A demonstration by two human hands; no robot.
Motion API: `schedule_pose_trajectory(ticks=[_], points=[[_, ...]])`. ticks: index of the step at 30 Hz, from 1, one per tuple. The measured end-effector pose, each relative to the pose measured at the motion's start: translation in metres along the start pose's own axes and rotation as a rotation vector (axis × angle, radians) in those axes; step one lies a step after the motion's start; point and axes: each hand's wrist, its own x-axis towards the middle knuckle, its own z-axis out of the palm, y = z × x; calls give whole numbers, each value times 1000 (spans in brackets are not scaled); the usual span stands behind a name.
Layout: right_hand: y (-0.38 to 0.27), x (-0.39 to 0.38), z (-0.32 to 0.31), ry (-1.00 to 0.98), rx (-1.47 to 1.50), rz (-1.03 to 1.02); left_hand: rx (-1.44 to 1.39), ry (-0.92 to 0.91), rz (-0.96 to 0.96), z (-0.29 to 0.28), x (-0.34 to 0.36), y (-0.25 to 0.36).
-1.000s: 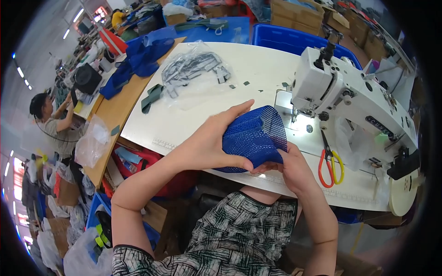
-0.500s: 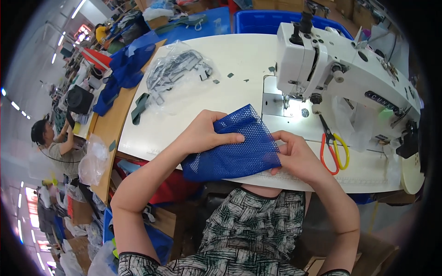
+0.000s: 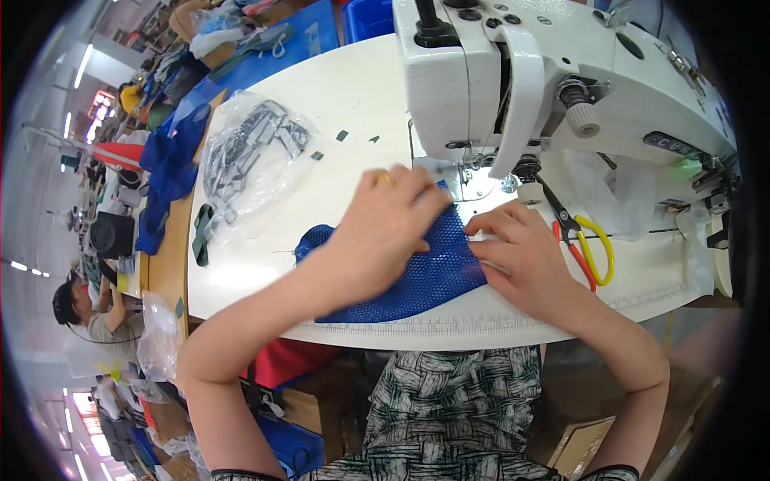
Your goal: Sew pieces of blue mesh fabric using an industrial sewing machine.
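A piece of blue mesh fabric (image 3: 433, 276) lies on the white sewing table, its far corner at the metal needle plate of the sewing machine (image 3: 455, 88). Over its upper part is my left hand (image 3: 381, 224), a ring on one finger, the fingers bent down onto the mesh and slightly blurred. My right hand (image 3: 521, 252) grips the mesh's right edge with curled fingers, just below the machine's presser area. Part of the fabric is hidden under my left hand and wrist. Beside my right hand lie scissors (image 3: 592, 255) with red and yellow handles.
A clear plastic bag (image 3: 255, 152) of grey pieces lies on the table's left, with a dark green strip (image 3: 202, 235) near it. Small green scraps (image 3: 342, 136) are scattered beyond my left hand. Another person (image 3: 104, 313) works at the far left. A ruler strip (image 3: 449, 327) follows the front edge.
The mesh has come down from my raised hands onto the table, close to the needle plate. My left hand has moved over its top. The view has shifted nearer the machine.
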Motion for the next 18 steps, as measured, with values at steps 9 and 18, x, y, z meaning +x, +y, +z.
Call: schedule_pose_trajectory(ticks=[9,18], points=[[-5,1,0,12,-147,134,-141,169,-60,31,-23,18],[-4,2,0,62,-125,174,-120,293,-37,44,-19,1]])
